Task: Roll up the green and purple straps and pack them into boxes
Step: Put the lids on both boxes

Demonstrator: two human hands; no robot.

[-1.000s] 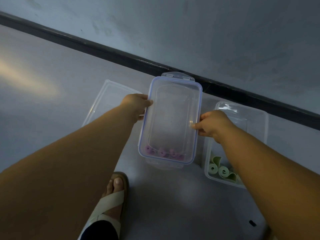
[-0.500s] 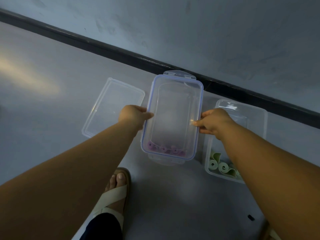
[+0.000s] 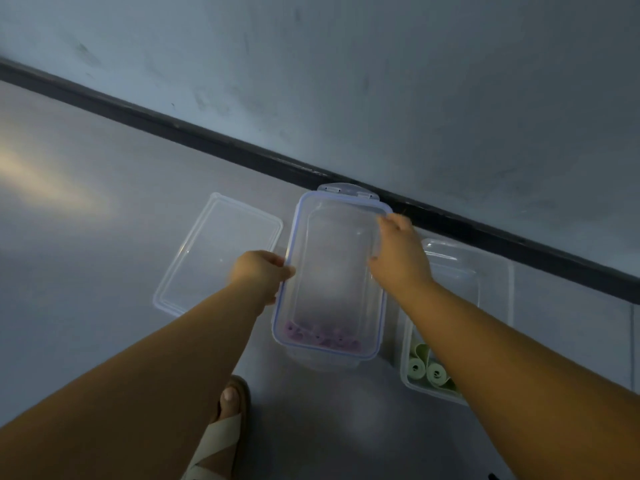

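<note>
The lid [image 3: 332,265] is steadied on the centre box, seemingly for closing. Its left rim is pinched by the left grip [image 3: 258,271]; the right grip [image 3: 398,258] lies on its far right corner, its curl untellable. Purple straps [image 3: 322,337] are rolled inside; green straps [image 3: 427,372] sit lower right in an open box [image 3: 498,268]. A spare lid [image 3: 214,251] lies left, no obstacle.

Left hand [image 3: 258,273] curled — right hand [image 3: 398,252] (outstretched)

Grey floor [image 3: 86,271] lies open left of the flat clear plastic lid [image 3: 218,251], but the clear plastic box with a blue-edged lid [image 3: 332,271] is crowded by the dark wall strip [image 3: 207,140] behind, the open clear box of green rolls [image 3: 491,289] just beside it, and a foot in a sandal [image 3: 228,420] in front.
</note>
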